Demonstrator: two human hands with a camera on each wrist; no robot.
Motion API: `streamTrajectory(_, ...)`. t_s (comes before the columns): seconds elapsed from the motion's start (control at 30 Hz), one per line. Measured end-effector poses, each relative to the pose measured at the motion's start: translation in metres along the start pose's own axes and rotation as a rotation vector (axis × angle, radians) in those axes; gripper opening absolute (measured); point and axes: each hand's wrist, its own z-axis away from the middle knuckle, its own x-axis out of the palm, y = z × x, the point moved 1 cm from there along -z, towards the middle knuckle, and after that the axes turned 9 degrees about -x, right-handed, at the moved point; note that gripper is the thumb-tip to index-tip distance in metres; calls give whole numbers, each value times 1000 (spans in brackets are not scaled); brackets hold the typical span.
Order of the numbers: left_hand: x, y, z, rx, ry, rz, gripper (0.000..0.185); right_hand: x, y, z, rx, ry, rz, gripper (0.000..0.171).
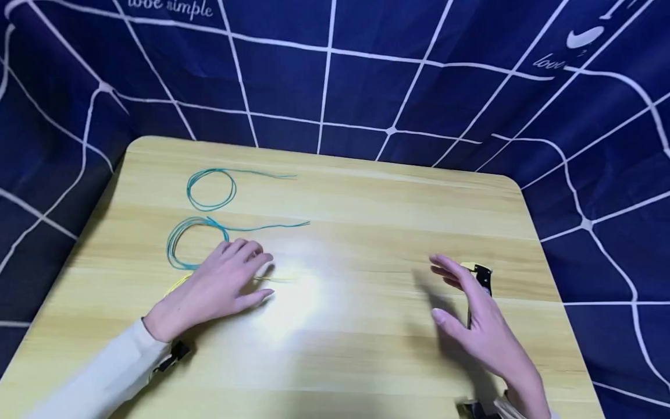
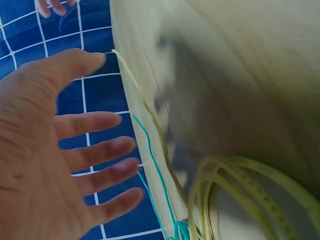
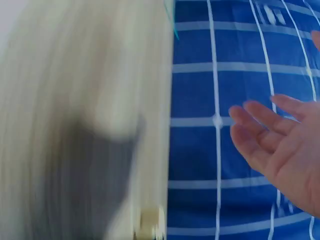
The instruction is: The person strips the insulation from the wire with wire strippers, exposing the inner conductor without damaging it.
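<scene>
My left hand (image 1: pixel 225 285) hovers over the left half of the table, fingers spread and relaxed, holding nothing. Partly hidden beneath it lies a coil of yellow wire (image 1: pixel 178 283), whose loops (image 2: pixel 272 172) show large in the left wrist view. Just beyond that hand is a coil of teal wire (image 1: pixel 170 250) with its free end stretching right. Over on the right, my right hand (image 1: pixel 487 331) is raised above the table, thumb and fingers apart, with nothing between them. Behind its fingers a black and yellow hand tool (image 1: pixel 484 279) is mostly covered.
A second teal wire coil (image 1: pixel 234 189) lies farther back on the wooden table (image 1: pixel 366 198), its tail also pointing right. Dark blue cloth (image 1: pixel 361 81) with white grid lines hangs round the back and both sides. A bright glare spot marks the table's middle.
</scene>
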Motion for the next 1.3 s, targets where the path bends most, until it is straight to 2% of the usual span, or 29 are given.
streamTrajectory(0.2, 7, 2, 7, 18, -60, -18, 44, -21, 10, 30, 106, 88, 62, 81)
streamTrajectory(0.37, 8, -1, 5, 28, -41, -18, 35, -30, 27, 48, 171, 206, 159, 68)
streamTrajectory(0.53, 10, -5, 10, 34, -16, -20, 26, -31, 42, 58, 213, 301, 196, 54)
streamTrajectory(0.8, 15, -5, 17, 34, 36, 14, 23, -35, 56, 75, 386, 240, 263, 46)
streamTrajectory(1.03, 17, -6, 15, 41, 21, 18, 18, -34, 72, 88, 443, 209, 202, 39)
streamTrajectory(1.13, 17, -6, 11, 43, 10, 31, 17, -34, 77, 94, 483, 155, 200, 40)
streamTrajectory(1.3, 17, -6, 5, 48, -1, 40, 17, -37, 82, 100, 542, 61, 273, 44)
